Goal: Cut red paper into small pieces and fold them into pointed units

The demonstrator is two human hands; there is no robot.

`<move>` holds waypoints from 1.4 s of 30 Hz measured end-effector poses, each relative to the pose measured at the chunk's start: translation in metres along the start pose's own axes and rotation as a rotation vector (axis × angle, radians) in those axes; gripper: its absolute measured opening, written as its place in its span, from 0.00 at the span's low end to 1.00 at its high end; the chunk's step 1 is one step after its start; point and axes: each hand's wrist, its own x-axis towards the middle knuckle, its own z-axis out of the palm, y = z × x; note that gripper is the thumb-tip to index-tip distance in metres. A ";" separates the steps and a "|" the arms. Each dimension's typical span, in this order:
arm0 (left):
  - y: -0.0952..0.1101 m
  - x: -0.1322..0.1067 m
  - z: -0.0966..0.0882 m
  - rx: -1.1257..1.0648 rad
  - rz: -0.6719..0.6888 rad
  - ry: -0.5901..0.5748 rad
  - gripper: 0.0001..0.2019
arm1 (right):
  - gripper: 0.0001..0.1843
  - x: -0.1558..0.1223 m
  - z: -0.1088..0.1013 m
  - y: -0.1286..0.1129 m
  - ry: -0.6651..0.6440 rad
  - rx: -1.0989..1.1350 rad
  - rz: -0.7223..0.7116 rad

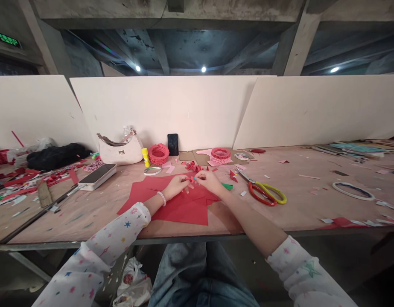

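Note:
Over the red paper sheets, my left hand and my right hand meet, fingertips close together. Both pinch a small folded piece of red paper between them; its exact shape is too small to make out. A speck of blue-green shows at my right fingertips. Just beyond my hands lies a small heap of red folded paper pieces. A green strip pokes out beside my right wrist. Scissors with red and yellow handles lie open to the right.
Behind my hands stand a yellow glue stick, red paper rings, a dark phone and a white handbag. A white boxy device and red scraps lie left. Tape rolls sit right. White boards wall off the back.

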 end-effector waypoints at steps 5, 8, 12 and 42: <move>0.002 0.000 -0.002 -0.218 -0.116 -0.001 0.09 | 0.07 -0.001 -0.002 -0.005 0.027 0.013 -0.056; 0.000 0.001 -0.004 -0.347 -0.157 -0.015 0.09 | 0.09 -0.001 -0.005 -0.010 0.004 0.039 -0.069; -0.003 0.001 -0.006 -0.467 -0.189 -0.035 0.09 | 0.10 -0.001 -0.005 -0.011 -0.019 0.077 -0.071; 0.002 -0.001 -0.003 -0.358 -0.238 -0.117 0.12 | 0.06 -0.006 -0.009 -0.032 -0.187 0.278 0.047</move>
